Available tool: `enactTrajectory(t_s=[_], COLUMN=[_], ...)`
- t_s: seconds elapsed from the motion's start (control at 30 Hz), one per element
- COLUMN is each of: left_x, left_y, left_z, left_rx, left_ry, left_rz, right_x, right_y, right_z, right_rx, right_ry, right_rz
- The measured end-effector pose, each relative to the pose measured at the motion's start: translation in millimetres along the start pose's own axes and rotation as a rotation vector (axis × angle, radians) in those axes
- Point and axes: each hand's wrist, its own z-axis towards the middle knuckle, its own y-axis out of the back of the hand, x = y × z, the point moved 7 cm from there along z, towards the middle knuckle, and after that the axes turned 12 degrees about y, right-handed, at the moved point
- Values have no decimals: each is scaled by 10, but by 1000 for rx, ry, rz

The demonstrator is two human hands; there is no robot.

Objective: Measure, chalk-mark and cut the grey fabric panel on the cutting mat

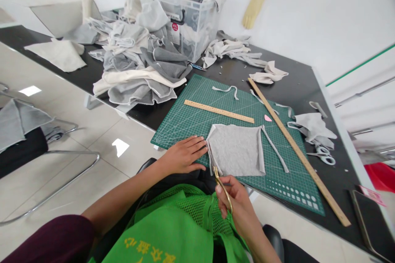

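Note:
A piece of light grey fabric [236, 150] lies flat near the front edge of the green cutting mat [173, 125]. My left hand [187, 154] rests flat with fingers stretched out, its fingertips at the left edge of the cloth. In my right hand [233, 197] is a pair of gold-handled scissors [218, 176], their blades at the cloth's lower left along a narrow strip. Another thin strip of fabric [275, 150] hangs off the cloth's upper right corner. A short wooden ruler [219, 111] lies behind the cloth, and a pink chalk piece [268, 118] sits to its right.
A long wooden ruler [296, 150] crosses the mat's right side. White-handled scissors [325, 156] and fabric scraps [316, 127] lie beyond it. A phone [370, 222] is at the right edge. Heaped grey cloths [138, 61] and a clear plastic bin [200, 28] stand at the back left.

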Motion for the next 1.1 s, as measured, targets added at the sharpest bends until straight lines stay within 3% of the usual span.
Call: enactTrajectory(t_s=[1.1], left_x=[15], left_y=[0], left_z=[-29], left_rx=[-50], left_ry=[-10], left_rz=[-20], right_x=[-40], right_y=[-177], right_z=[1], right_rx=[35], right_ry=[18], right_rz=[-46])
